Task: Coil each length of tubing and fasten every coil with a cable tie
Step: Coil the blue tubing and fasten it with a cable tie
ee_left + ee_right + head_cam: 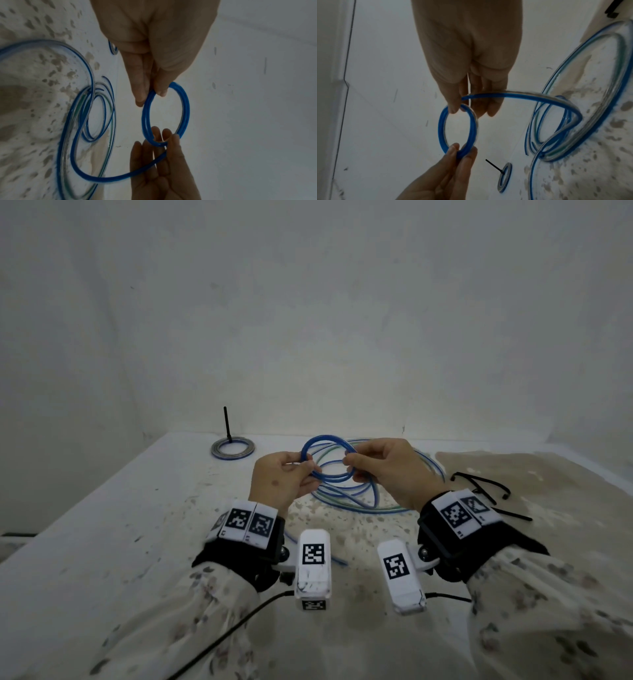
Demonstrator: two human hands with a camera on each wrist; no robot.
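Item 1, far left of the table (102, 525): 1 finished coil (233, 448), lying flat, fastened with a black tie whose tail stood upright; judged done. Item 2, centre, held above the table: a small blue coil (327, 458) of a few turns, in progress. The left hand (281, 484) pinched its left side between thumb and fingertips; the right hand (390, 470) pinched its right side likewise, so both hands were closed on the coil. From the right hand's grip a free run of the same tube arced down to item 3, the loose tubing (359, 494), a heap of blue-striped and green-striped clear loops on the table behind and below the hands; judged still to be wound and tied. Item 4, right: spare ties (486, 491), black, lying unused near the heap. Tally as judged: 1 coil complete, 1 part-wound and untied, the remainder untouched. Not determinable: the count of separate lengths in the heap, since the loops overlapped; the exact turns in the held coil; the number of spare ties, as they crossed one another and the right wrist covered part of them. Both wrist views were dim.
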